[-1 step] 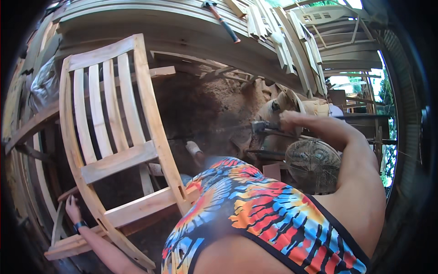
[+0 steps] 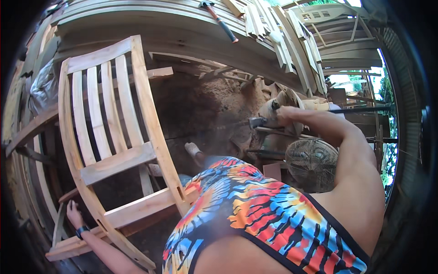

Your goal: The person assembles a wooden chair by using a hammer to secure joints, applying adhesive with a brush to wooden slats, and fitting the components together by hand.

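A pale wooden chair frame [image 2: 150, 102] with a slatted back leans at the left, tilted. My left hand [image 2: 74, 215], with a dark band on its wrist, is low beside the frame, next to a thin wooden strut [image 2: 59, 223]. Its fingers look stretched and apart, holding nothing visible. Off to the right, my right hand [image 2: 286, 117] is closed on what looks like a bar clamp [image 2: 258, 122]: a grey metal block with a long dark bar running out to the right. Part of the bar is hidden by my hand and forearm.
Stacked planks [image 2: 182, 34] form a surface across the back, with a hammer [image 2: 220, 22] on top. A round fan [image 2: 312, 160] stands below my right arm. Sawdust [image 2: 235, 96] covers the ground. A bare foot or shoe [image 2: 193, 148] shows near my shirt.
My right hand and the clamp have shifted slightly left and up, and the bar's right end has risen. My left hand has moved down a little from the small wooden piece.
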`<action>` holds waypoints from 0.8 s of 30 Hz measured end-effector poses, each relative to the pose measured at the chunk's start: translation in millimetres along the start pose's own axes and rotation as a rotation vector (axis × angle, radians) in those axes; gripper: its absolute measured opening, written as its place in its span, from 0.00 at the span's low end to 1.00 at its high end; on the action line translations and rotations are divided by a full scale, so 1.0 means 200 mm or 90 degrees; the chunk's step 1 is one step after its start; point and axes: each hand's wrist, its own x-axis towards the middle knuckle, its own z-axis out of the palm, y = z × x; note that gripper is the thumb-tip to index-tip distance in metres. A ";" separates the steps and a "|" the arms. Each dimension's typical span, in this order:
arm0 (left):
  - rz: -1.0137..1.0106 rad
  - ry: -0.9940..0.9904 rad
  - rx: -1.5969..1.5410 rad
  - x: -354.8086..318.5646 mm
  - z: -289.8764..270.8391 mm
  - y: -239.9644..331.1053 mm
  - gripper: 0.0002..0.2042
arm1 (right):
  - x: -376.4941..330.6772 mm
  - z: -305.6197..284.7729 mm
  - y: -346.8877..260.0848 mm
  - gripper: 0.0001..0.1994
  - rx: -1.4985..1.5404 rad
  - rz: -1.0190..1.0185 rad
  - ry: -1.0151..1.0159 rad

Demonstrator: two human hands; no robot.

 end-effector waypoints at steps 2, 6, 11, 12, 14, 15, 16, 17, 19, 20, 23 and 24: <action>0.144 0.104 0.010 -0.10 -0.20 -0.32 0.22 | 0.36 -0.15 0.11 0.14 -0.104 -0.036 0.007; 0.158 0.148 0.157 -0.48 -0.38 -0.37 0.23 | 0.53 -0.29 0.16 0.14 -0.082 0.021 0.096; 0.138 0.270 0.209 -1.12 -0.51 -0.52 0.22 | 1.09 -0.36 0.37 0.13 -0.085 0.034 0.083; 0.129 0.284 0.208 -1.21 -0.42 -0.48 0.22 | 1.24 -0.34 0.40 0.13 -0.081 0.028 0.066; -0.016 0.318 0.064 -1.55 -0.24 -0.43 0.20 | 1.55 -0.25 0.50 0.13 -0.086 -0.063 0.102; -0.100 0.265 0.082 -1.71 -0.14 -0.36 0.21 | 1.66 -0.27 0.52 0.13 -0.100 -0.095 0.073; -0.103 0.277 -0.002 -1.77 0.02 -0.21 0.21 | 1.83 -0.14 0.55 0.12 -0.122 -0.077 0.098; -0.021 0.254 0.009 -1.83 0.16 -0.01 0.21 | 1.89 -0.11 0.58 0.12 -0.120 -0.123 0.099; -0.051 0.286 0.169 -1.98 0.30 0.22 0.18 | 2.04 -0.06 0.62 0.13 -0.117 -0.171 0.104; -0.020 0.283 0.170 -1.97 0.50 0.53 0.17 | 2.11 0.01 0.65 0.14 -0.130 -0.130 0.100; -0.044 0.305 0.214 -2.16 0.65 0.70 0.16 | 2.14 -0.14 0.69 0.16 -0.208 -0.156 0.042; -0.104 0.298 0.159 -2.17 0.73 0.84 0.16 | 2.20 -0.14 0.73 0.16 -0.212 -0.160 0.055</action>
